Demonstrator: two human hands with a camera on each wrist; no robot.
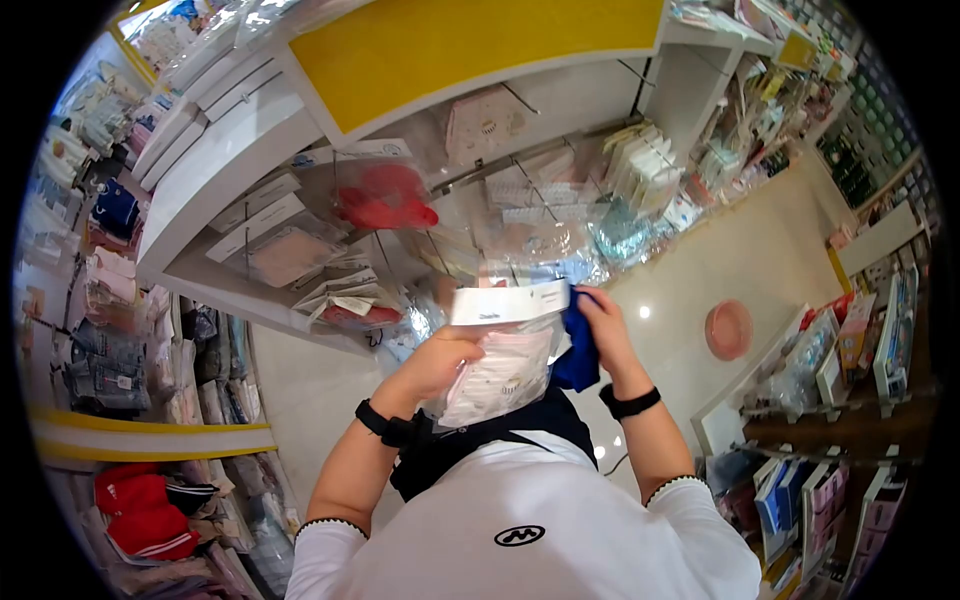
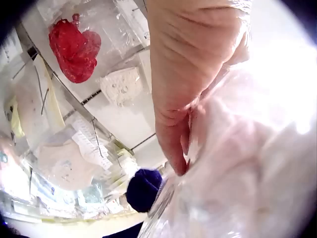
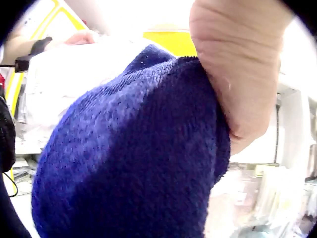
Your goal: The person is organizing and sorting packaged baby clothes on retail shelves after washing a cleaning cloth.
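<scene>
My left hand (image 1: 447, 362) grips the left side of a clear plastic packet (image 1: 505, 365) with a white header card (image 1: 510, 302) and folded pale pink cloth inside. In the left wrist view the thumb (image 2: 174, 144) presses on the shiny plastic, and the packet fills the right side. My right hand (image 1: 608, 328) holds a dark blue towelling cloth (image 1: 577, 350), which hangs down beside the packet's right edge. Close up in the right wrist view, the blue cloth (image 3: 133, 148) covers most of the frame and hides the fingertips.
Ahead stands a white display unit with a yellow panel (image 1: 480, 55), hung with packets, among them a red one (image 1: 385, 195). A pink basin (image 1: 729, 330) is on the floor at right. Stocked shelves line both sides; folded red clothing (image 1: 145, 510) lies at lower left.
</scene>
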